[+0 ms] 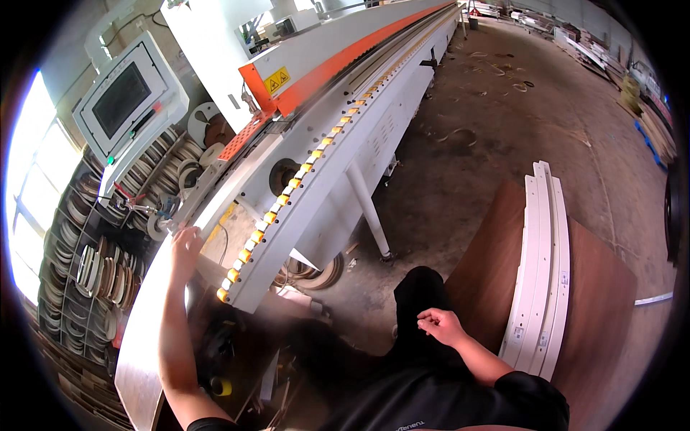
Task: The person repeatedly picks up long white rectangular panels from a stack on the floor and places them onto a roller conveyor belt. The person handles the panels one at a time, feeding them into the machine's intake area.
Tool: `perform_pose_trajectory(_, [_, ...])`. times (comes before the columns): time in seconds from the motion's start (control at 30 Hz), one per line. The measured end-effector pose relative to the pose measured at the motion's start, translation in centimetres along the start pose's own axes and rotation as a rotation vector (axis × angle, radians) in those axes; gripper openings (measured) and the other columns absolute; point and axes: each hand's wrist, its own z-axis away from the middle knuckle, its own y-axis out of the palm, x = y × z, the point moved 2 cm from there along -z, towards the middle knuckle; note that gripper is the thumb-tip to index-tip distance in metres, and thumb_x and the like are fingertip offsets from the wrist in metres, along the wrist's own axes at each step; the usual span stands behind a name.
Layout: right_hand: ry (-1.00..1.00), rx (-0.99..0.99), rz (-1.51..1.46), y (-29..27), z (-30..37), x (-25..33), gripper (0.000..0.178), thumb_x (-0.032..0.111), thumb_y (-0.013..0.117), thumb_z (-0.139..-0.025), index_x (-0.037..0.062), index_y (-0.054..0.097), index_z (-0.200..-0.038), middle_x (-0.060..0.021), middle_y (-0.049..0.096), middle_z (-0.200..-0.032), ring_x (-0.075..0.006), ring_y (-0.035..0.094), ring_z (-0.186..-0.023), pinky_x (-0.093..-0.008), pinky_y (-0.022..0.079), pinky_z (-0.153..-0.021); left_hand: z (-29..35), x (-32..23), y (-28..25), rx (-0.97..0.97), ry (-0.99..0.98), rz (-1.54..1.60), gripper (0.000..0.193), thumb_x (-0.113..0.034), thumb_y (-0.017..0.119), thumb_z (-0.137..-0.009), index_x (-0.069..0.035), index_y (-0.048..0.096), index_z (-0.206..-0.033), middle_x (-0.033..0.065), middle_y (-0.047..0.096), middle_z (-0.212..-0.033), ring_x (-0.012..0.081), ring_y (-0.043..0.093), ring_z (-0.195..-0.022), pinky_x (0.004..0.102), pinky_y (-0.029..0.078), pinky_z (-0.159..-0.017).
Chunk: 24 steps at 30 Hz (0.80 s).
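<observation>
A long pale board [140, 359] runs from the lower left up to the near end of a long white and orange edge-banding machine [374, 136]. My left hand [185, 255] is at the board's right edge, beside the machine's infeed, with its fingers bent over that edge. Small yellow rollers [307, 167] line the machine's side rail, to the right of this hand. My right hand [443, 327] hangs in front of my dark-clothed leg, its fingers curled in and nothing seen in them. To its right lie stacked white strips [535, 266] on brown panels [600, 287].
A control screen [121, 99] on an arm stands at the left. Below it, a rack [75, 316] holds many rolls of edging tape. A machine leg [368, 215] meets the floor ahead. Loose tape coils [323, 276] lie under the machine. Stacked boards [596, 54] stand far right.
</observation>
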Motion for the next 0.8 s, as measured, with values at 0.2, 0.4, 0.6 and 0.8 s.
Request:
perform_pose_trajectory(0.2, [-0.010, -0.016, 0.098, -0.3, -0.4, -0.2, 0.028, 0.020, 0.080, -0.105, -0.0026, 0.078, -0.121, -0.0076, 0.083, -0.097, -0.0101, 0.076, -0.080, -0.0281, 0.063, -0.073, -2.0, -1.8, 0.5, -0.032, 0.152, -0.361, 0.024, -0.024, 0.074, -0.100, -0.012, 0.082, -0.119, 0.0028, 0.078, -0.122, 0.0309, 0.069, -0.121, 0.0463, 0.057, -0.105])
perform_pose_trajectory(0.4, [-0.064, -0.039, 0.226, 0.2, -1.2, 0.4, 0.027, 0.021, 0.082, -0.102, -0.0010, 0.080, -0.118, -0.0053, 0.083, -0.092, -0.0088, 0.075, -0.074, -0.0265, 0.060, -0.070, -4.4, 2.1, 1.5, -0.041, -0.003, -0.393, 0.025, -0.033, 0.069, -0.104, -0.017, 0.083, -0.116, 0.0049, 0.078, -0.119, 0.0301, 0.074, -0.115, 0.0459, 0.060, -0.097])
perform_pose_trajectory(0.6, [-0.068, -0.095, 0.255, 0.1, -1.5, -0.1, 0.025, 0.021, 0.083, -0.101, 0.0005, 0.081, -0.114, -0.0045, 0.082, -0.089, -0.0085, 0.075, -0.074, -0.0269, 0.060, -0.070, -5.6, 0.9, 2.8, -0.124, -0.078, -0.402, 0.027, -0.037, 0.070, -0.100, -0.013, 0.082, -0.100, 0.0081, 0.076, -0.107, 0.0324, 0.075, -0.108, 0.0477, 0.061, -0.090])
perform_pose_trajectory(0.8, [-0.104, -0.140, 0.340, 0.4, -1.8, 0.6, 0.023, 0.023, 0.086, -0.098, 0.0030, 0.082, -0.109, -0.0057, 0.082, -0.086, -0.0105, 0.076, -0.073, -0.0277, 0.060, -0.070, -5.0, -1.3, 1.8, -0.102, 0.061, -0.452, 0.027, -0.037, 0.068, -0.101, -0.014, 0.083, -0.103, 0.0073, 0.076, -0.109, 0.0320, 0.074, -0.109, 0.0465, 0.060, -0.092])
